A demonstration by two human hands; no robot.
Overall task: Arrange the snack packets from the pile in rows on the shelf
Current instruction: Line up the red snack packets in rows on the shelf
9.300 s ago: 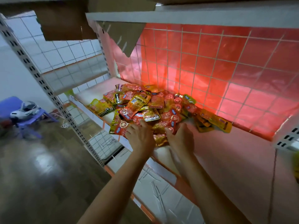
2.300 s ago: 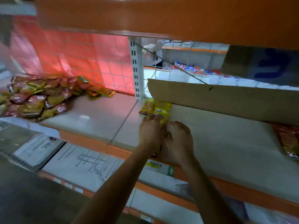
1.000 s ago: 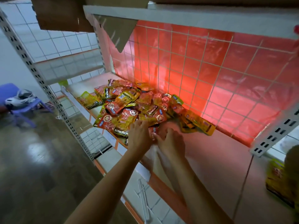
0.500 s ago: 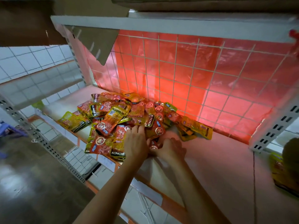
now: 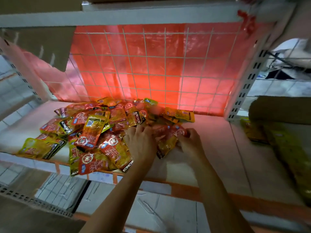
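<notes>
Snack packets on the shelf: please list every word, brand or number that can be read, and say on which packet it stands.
"KONCHEW": black band of a packet at the left of the pile.
"KONCHEW": black band of a packet near the pile's middle back.
"KONCHEW": dark corner of the front packet by the left wrist.
Red round emblems and other small print on the packets: too blurred to read.
No numbers are readable.

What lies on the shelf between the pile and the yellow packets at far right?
Head view: bare shelf only, between the pile and the yellow packets.
</notes>
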